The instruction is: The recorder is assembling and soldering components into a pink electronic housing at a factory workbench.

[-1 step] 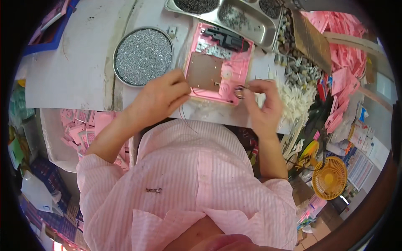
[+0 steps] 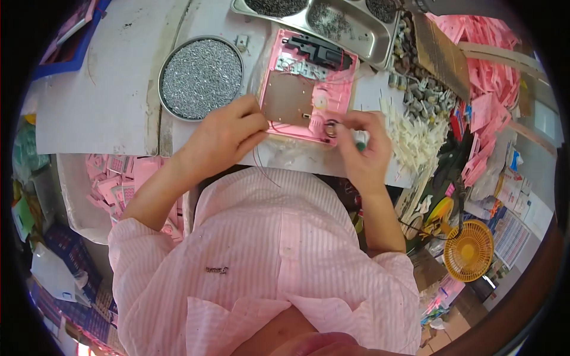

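A pink plastic casing (image 2: 341, 98) lies on the table in front of me, with a brown board, a black module (image 2: 317, 52) and thin red wires in it. At its lower left corner, my left hand (image 2: 240, 127) pinches a thin dark red wire (image 2: 259, 163), whose loose ends hang below the fingers. My right hand (image 2: 365, 139) is at the lower right corner. Its thumb and index finger close on a small round metallic part (image 2: 331, 128) that sits at the casing's corner. The fingertips partly cover this part, so I cannot tell its kind.
Left of the casing stands a round metal tray (image 2: 163, 98) of small silver screws. A steel compartment tray (image 2: 374, 50) with small dark parts is behind. To the right lie heaped white plastic strips (image 2: 418, 139) and small metal parts (image 2: 424, 98). A bin of pink parts (image 2: 113, 184) is lower left.
My right hand has moved slightly left, bringing the small round part from the casing's right edge in over its corner. The left hand has stayed almost still.
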A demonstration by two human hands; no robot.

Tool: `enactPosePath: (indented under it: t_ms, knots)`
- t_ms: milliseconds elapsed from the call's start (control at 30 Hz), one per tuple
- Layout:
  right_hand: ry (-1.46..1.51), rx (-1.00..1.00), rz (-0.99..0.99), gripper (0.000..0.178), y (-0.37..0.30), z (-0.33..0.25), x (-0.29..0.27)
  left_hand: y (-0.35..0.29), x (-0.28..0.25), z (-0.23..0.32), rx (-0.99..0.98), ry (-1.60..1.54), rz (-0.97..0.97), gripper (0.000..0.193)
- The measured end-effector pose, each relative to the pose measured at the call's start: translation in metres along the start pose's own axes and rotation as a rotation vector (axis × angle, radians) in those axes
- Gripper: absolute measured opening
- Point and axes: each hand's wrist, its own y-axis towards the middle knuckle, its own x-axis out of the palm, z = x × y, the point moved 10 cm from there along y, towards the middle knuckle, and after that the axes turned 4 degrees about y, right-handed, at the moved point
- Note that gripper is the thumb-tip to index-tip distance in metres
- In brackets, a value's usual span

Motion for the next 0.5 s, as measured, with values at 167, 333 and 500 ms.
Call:
enactPosePath:
  t_ms: [167, 333, 500]
  knots:
    - [-0.447, -0.177, -0.113, 0.014, -0.003, -0.009, 0.028, 0.001, 0.003, 0.0, -0.008, 0.012, 0.012, 0.012]
    - [-0.424, -0.235, -0.181, 0.017, 0.0, -0.019, 0.03, -0.002, 0.003, 0.002, -0.008, 0.017, 0.039, 0.012]
    - [-0.387, -0.322, -0.111, 0.022, -0.002, -0.012, 0.028, -0.003, 0.004, 0.001, -0.015, 0.009, 0.044, 0.012]
